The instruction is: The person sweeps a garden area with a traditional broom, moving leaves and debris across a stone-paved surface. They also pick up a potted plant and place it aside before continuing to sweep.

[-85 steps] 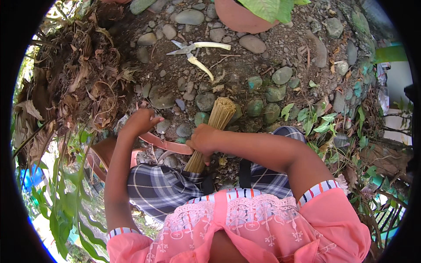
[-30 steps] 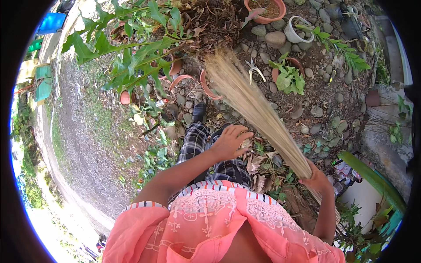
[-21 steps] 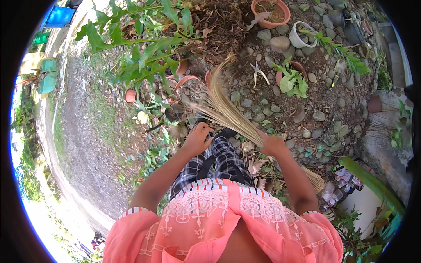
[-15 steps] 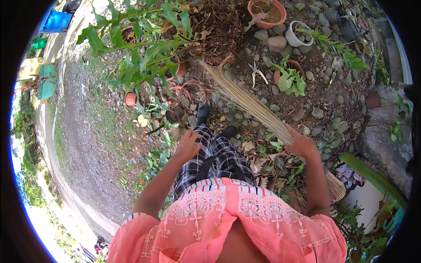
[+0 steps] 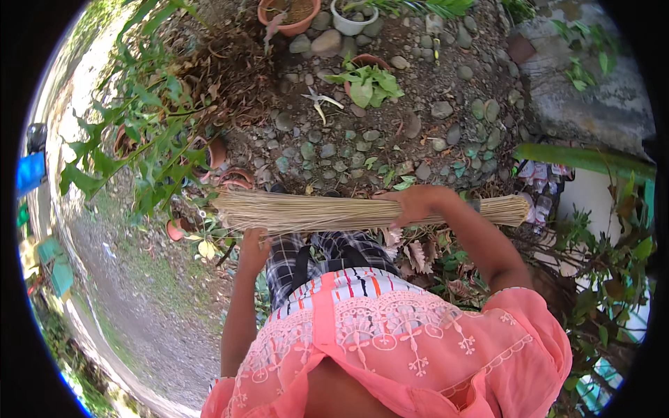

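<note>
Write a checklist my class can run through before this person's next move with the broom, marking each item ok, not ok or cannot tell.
1. Right hand holding the broom: ok, fingers around it, nearer its bundled end.
2. Left hand gripping too: cannot tell; it is at the loose end's lower edge, contact unclear.
3. Broom held across the body: ok, roughly left to right.
4. Pruning shears apart from the broom: ok, lying on the soil beyond it.
5. Shoes in full view: not ok, the broom hides most of them.
</note>
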A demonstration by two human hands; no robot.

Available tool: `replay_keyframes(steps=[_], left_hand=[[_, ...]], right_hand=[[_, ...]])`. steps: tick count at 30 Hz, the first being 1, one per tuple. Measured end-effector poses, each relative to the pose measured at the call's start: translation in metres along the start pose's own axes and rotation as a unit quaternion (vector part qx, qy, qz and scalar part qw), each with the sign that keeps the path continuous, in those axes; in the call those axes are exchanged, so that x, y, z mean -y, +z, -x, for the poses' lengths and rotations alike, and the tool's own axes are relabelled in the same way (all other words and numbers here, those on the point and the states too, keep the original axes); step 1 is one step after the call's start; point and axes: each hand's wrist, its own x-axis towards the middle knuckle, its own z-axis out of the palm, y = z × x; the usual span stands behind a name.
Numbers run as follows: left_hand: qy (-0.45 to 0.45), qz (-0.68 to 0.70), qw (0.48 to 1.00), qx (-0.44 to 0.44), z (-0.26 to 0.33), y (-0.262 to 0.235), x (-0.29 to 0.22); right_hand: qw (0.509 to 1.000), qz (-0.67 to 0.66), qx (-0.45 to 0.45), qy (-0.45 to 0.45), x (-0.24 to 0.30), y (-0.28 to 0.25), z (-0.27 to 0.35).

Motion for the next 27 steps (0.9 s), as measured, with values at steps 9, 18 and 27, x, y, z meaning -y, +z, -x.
replay_keyframes(steps=[9,18,27], left_hand=[[0.054,-0.077,0.995,0.033,-0.049,-0.009,-0.028],[0.151,-0.137,0.967,0.154,-0.108,0.003,-0.061],[0.142,-0.225,0.947,0.177,-0.108,0.004,-0.022]], right_hand=[[0.886,0.048,-0.249,0.388,-0.102,-0.025,0.308],[0.826,0.112,-0.065,0.548,-0.132,0.011,0.162],[0.897,-0.006,-0.138,0.420,-0.071,0.053,0.348]])
